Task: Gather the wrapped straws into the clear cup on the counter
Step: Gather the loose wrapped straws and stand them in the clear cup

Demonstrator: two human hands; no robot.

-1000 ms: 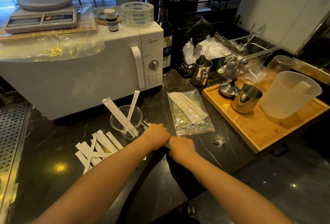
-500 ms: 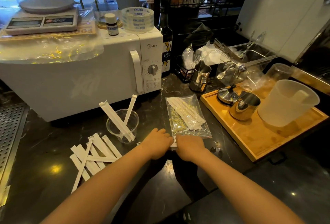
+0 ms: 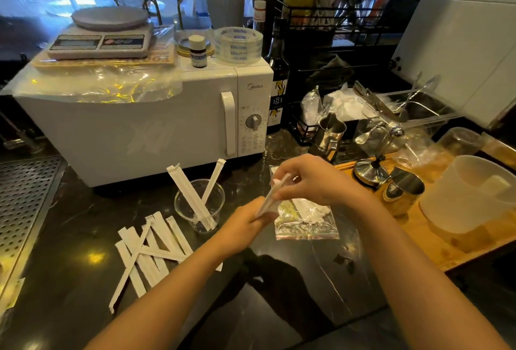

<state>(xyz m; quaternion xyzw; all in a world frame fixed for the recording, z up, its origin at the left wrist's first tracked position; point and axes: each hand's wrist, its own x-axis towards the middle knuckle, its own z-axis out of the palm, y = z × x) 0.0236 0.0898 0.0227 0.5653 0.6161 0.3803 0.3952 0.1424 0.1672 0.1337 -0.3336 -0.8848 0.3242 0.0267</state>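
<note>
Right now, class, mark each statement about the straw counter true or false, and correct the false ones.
1. The clear cup holds two wrapped straws. True.
2. Both hands grip one wrapped straw. True: the left hand holds its lower end, the right hand its upper part.
3. The loose straw pile lies right of the cup. False: it lies left of it, nearer the person.
4. The tape roll sits on the wooden tray. False: it sits on the microwave.
</note>
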